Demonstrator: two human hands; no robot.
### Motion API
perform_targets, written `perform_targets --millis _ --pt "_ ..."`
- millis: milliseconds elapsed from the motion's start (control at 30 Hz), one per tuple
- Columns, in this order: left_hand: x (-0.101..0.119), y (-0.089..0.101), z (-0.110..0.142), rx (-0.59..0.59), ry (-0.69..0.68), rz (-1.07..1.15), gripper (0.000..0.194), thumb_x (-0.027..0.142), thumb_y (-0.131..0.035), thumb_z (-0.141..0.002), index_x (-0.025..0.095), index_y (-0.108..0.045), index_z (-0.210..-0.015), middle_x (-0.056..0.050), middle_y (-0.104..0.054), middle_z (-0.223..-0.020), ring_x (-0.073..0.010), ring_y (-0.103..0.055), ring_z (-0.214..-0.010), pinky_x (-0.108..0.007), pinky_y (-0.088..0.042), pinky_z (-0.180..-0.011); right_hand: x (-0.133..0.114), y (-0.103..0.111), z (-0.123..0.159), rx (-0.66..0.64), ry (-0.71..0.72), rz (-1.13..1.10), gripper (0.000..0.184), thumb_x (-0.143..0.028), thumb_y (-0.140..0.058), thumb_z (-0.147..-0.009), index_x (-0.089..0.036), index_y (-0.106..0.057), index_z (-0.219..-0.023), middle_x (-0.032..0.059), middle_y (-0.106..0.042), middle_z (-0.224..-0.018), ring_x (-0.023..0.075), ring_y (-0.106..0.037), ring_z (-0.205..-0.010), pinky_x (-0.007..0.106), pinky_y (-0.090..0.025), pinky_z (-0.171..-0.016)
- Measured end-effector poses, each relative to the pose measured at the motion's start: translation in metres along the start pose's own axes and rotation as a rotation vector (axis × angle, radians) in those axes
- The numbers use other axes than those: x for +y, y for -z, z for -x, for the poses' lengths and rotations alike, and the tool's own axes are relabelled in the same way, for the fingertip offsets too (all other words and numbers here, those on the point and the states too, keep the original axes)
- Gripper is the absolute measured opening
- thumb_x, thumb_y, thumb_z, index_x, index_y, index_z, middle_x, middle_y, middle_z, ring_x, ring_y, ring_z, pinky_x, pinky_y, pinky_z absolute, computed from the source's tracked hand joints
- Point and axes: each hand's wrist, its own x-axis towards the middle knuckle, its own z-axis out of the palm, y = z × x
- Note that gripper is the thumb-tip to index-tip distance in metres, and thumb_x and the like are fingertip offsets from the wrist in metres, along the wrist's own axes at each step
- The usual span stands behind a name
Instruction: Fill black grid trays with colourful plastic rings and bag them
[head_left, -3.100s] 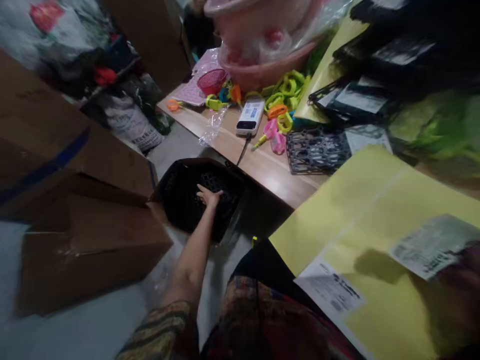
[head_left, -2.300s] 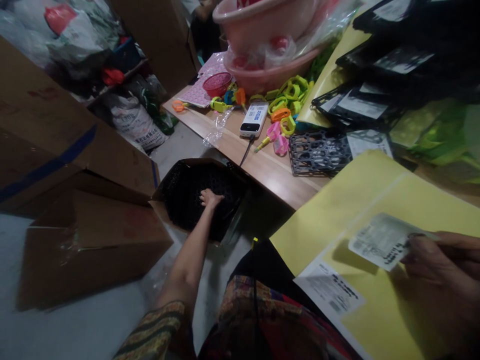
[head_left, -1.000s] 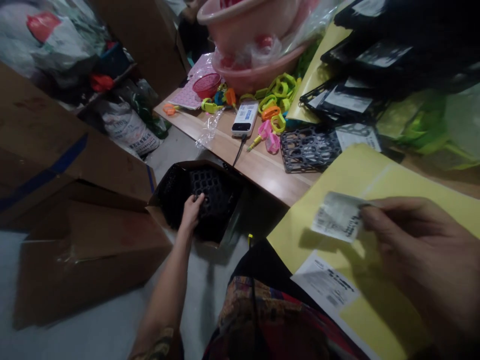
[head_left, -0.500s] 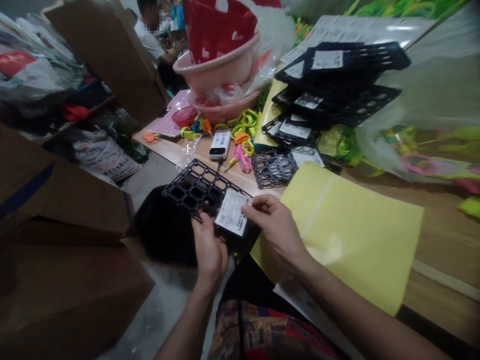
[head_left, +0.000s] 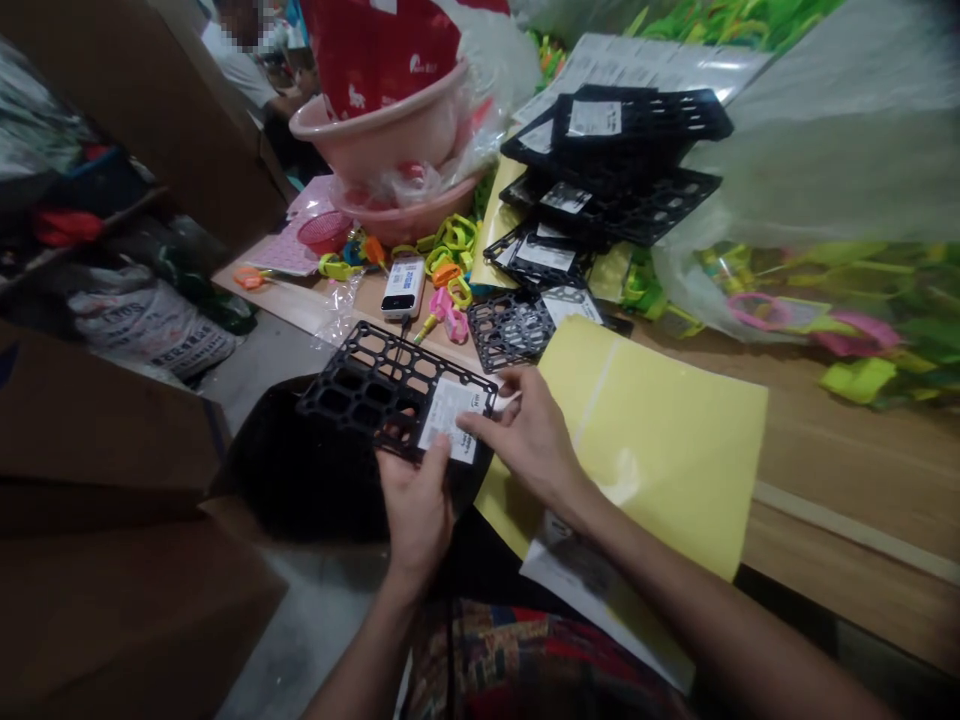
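Note:
My left hand (head_left: 416, 510) is shut on the lower edge of a black plastic honeycomb grid (head_left: 360, 385), holding it up over a dark, open carton. A white printed label (head_left: 450, 420) lies on the grid's lower right corner. My right hand (head_left: 525, 430) rests its fingertips on the label's right side, pressing down on it with nothing gripped. Its thumb is near the grid's right edge. A yellow sheet (head_left: 637, 440) lies just right of that hand.
Labelled black grids lie stacked (head_left: 607, 170) on the wooden table (head_left: 840, 500), with a loose grey grid (head_left: 510, 325) beside them. Pink basins (head_left: 382, 130), a power bank (head_left: 401, 290) and green plastic rings (head_left: 450, 240) stand beyond. Cardboard boxes (head_left: 97, 600) fill the left. A co-worker (head_left: 240, 60) sits far back.
My left hand has lifted a black grid out of the carton. The label has gone from my right hand onto the grid. The view has swung left and up, showing more table.

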Motion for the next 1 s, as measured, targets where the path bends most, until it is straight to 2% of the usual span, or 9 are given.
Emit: perform_targets --millis 100,233,367,500,633,733,800,900,1000 --pt "0.005 0.001 -0.003 -0.016 0.065 0.043 0.056 0.028 -0.085 -0.070 0.028 -0.055 -0.116 -0.003 -0.072 -0.113 -0.0202 -0.073 -0.100 -0.033 -0.059 -0.091 0.004 0.013 -0.008 -0.079 -0.013 -0.057 0.050 -0.046 -0.080 -0.075 -0.020 -0.063 -0.115 0.0056 -0.066 -0.101 0.0158 -0.057 -0.070 0.030 -0.047 -0.063" --pt "0.007 0.003 -0.011 -0.144 0.089 -0.017 0.056 0.033 -0.083 -0.075 0.028 -0.053 -0.122 -0.006 -0.067 -0.128 -0.0228 -0.067 -0.118 -0.037 -0.055 -0.101 -0.005 0.036 -0.031 -0.227 -0.055 -0.212 0.025 -0.041 -0.072 -0.081 -0.018 -0.068 -0.090 0.0008 -0.065 -0.076 0.0132 -0.055 -0.061 0.028 -0.045 -0.058" --pt "-0.011 0.012 -0.015 -0.204 0.072 -0.276 0.063 0.040 -0.086 -0.070 0.026 -0.056 -0.122 -0.010 -0.063 -0.132 -0.0248 -0.063 -0.124 -0.041 -0.052 -0.106 -0.035 0.071 -0.081 0.030 0.136 -0.284 0.022 -0.035 -0.079 -0.080 -0.019 -0.065 -0.088 -0.0033 -0.061 -0.071 0.0113 -0.058 -0.064 0.024 -0.047 -0.060" --pt "-0.036 0.023 -0.015 -0.517 0.197 -0.577 0.062 0.043 -0.090 -0.063 0.021 -0.065 -0.115 -0.014 -0.070 -0.119 -0.0306 -0.068 -0.113 -0.047 -0.055 -0.100 -0.057 0.107 -0.105 0.183 0.237 -0.465 0.022 -0.027 -0.071 -0.090 -0.021 -0.059 -0.106 -0.0049 -0.064 -0.092 0.0110 -0.068 -0.087 0.026 -0.052 -0.078" --pt "-0.048 0.029 -0.017 -0.780 0.284 -0.737 0.062 0.041 -0.094 -0.060 0.022 -0.069 -0.114 -0.013 -0.074 -0.113 -0.0333 -0.072 -0.100 -0.045 -0.059 -0.085 -0.044 0.120 -0.047 -0.041 0.234 -0.109 0.016 -0.031 -0.072 -0.091 -0.020 -0.067 -0.100 -0.0021 -0.066 -0.087 0.0116 -0.064 -0.075 0.025 -0.050 -0.069" --pt "-0.049 0.030 -0.018 -0.807 0.282 -0.749 0.078 0.038 -0.097 -0.052 0.023 -0.066 -0.122 -0.012 -0.073 -0.118 -0.0334 -0.070 -0.104 -0.042 -0.059 -0.084 -0.017 0.120 0.024 -0.381 0.142 0.257 0.013 -0.030 -0.073 -0.091 -0.020 -0.068 -0.084 0.0000 -0.065 -0.077 0.0140 -0.059 -0.069 0.027 -0.046 -0.064" --pt "-0.046 0.027 -0.015 -0.800 0.312 -0.733 0.082 0.038 -0.098 -0.048 0.022 -0.065 -0.122 -0.011 -0.073 -0.116 -0.0323 -0.070 -0.102 -0.039 -0.059 -0.080 0.003 0.119 0.063 -0.502 0.099 0.431 0.011 -0.027 -0.070 -0.093 -0.020 -0.066 -0.086 0.0010 -0.064 -0.079 0.0151 -0.057 -0.070 0.028 -0.043 -0.063" --pt "-0.037 0.019 -0.007 -0.858 0.501 -0.656 0.070 0.040 -0.095 -0.054 0.016 -0.066 -0.114 -0.010 -0.074 -0.106 -0.0276 -0.071 -0.091 -0.035 -0.058 -0.073 0.026 0.117 0.097 -0.497 0.080 0.520 0.007 -0.024 -0.067 -0.096 -0.020 -0.062 -0.095 0.0046 -0.063 -0.093 0.0172 -0.058 -0.080 0.029 -0.044 -0.068" --pt "-0.028 0.011 -0.001 -0.876 0.717 -0.496 0.062 0.040 -0.091 -0.065 0.014 -0.067 -0.116 -0.009 -0.076 -0.104 -0.0210 -0.071 -0.080 -0.032 -0.059 -0.070 0.036 0.116 0.105 -0.409 0.090 0.464 0.006 -0.022 -0.064 -0.098 -0.021 -0.058 -0.098 0.0058 -0.061 -0.100 0.0182 -0.058 -0.088 0.031 -0.047 -0.074"
